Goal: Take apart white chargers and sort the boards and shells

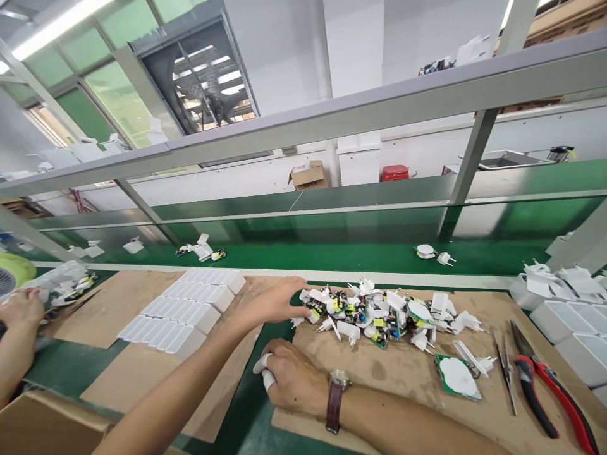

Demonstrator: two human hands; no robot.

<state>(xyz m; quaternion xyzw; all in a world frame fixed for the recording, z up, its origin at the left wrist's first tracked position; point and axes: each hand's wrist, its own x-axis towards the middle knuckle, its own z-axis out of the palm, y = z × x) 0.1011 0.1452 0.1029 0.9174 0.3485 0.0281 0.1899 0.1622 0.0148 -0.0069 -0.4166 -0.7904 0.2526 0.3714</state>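
My left hand [281,301] reaches to the left end of a heap of charger parts [374,313], its thumb and fingers apart at the heap's edge. The heap mixes small circuit boards with yellow parts, wires and white plug housings. Below it, my right hand [291,376] rests low over the green gap between cardboard sheets. White finger cots cover two of its fingertips, and the fingers are curled in; whatever they may hold is hidden. A round white pad on a green circuit board [458,377] lies right of the heap, near a white plug piece [484,365].
Rows of white plastic cases [183,309] stand left of my arm. Tweezers [506,373] and red-handled pliers [545,385] lie at right, beside more white cases [564,322]. Another person's hand [21,316] is at far left. A shelf rail [303,129] spans above the green belt [303,253].
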